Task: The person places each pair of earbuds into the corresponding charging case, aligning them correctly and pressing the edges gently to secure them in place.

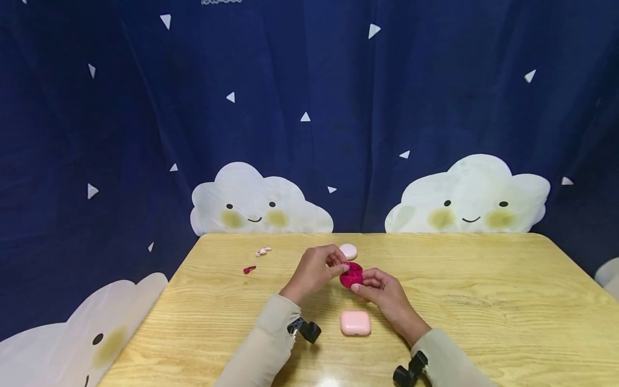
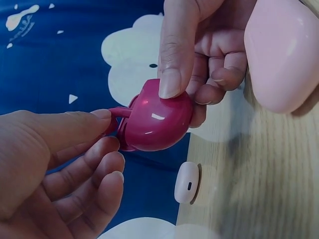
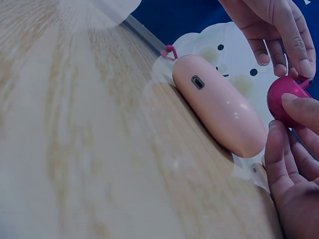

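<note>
Beige sleeves, each strapped with a small black camera, run up from the near edge of the head view to two bare hands meeting over a wooden table. Thumb and index finger of the left hand pinch the stem of a magenta earbud at the mouth of an open magenta case; the other fingers curl loosely. Right-hand thumb and fingers grip that case at its sides, the right hand lying toward four o'clock of it and the left at nine. How deep the earbud sits is hidden.

Around the held case, seen from the head, a light pink case rests at six o'clock and a whitish case at twelve. One loose magenta earbud lies at nine; what look like two pale earbuds lie together between nine and ten. Count: three cases, two magenta earbuds. Behind the wooden table hangs a navy curtain printed with clouds.
</note>
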A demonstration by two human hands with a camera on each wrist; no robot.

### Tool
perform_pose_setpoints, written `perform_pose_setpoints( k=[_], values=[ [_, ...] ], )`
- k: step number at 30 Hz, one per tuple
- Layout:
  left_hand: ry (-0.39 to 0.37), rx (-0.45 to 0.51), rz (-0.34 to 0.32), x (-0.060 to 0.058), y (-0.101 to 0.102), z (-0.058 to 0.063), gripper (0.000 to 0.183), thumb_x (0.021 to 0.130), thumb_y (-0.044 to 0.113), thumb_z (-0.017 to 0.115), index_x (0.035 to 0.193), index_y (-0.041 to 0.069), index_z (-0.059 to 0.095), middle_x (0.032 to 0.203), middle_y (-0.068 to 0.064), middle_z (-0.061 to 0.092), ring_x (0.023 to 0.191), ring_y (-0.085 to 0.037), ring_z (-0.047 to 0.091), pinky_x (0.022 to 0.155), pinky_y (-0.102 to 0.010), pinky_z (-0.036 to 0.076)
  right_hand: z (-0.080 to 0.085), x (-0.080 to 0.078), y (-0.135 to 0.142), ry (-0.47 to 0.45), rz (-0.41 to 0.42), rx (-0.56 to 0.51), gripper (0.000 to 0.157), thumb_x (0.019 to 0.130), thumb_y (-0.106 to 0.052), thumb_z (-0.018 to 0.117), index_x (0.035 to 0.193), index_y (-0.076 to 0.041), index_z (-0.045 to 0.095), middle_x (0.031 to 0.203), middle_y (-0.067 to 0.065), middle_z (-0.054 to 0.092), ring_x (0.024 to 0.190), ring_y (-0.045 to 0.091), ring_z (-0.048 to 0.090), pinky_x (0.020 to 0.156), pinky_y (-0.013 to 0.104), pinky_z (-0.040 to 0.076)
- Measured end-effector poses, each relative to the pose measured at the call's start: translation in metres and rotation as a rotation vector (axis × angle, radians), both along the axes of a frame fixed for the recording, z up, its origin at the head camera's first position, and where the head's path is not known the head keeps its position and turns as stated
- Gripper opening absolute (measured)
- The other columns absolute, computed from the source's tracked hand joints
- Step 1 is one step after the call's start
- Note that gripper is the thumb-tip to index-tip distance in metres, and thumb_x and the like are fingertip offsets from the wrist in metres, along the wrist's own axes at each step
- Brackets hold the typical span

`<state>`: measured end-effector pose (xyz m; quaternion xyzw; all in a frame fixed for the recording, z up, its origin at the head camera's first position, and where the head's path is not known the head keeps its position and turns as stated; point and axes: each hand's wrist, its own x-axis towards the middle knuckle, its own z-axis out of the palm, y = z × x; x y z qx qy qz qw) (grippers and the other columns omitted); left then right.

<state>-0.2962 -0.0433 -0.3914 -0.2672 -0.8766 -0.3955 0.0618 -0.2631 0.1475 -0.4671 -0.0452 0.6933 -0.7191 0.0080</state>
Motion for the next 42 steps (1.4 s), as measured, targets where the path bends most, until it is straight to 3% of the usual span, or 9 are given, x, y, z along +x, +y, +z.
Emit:
perform_pose_setpoints(
  k=[42],
  values=[
    [0.049,-0.036,-0.029,0.0005,-0.0018,-0.0023,0.010,0.083,0.013,0.076,0.078,0.015,0.068,0.071,0.010,0.064,0.067,-0.004,0.055,0.060,-0.020,0.045,0.0006,0.0028,0.0001,0.010,0.005,0.012,0.038,0.080,-0.013,0.078,0.108,0.005,0.059,0.094,0.016,0.067,0.081,0.016,0.063,0.073,0.034,0.056]
  ],
)
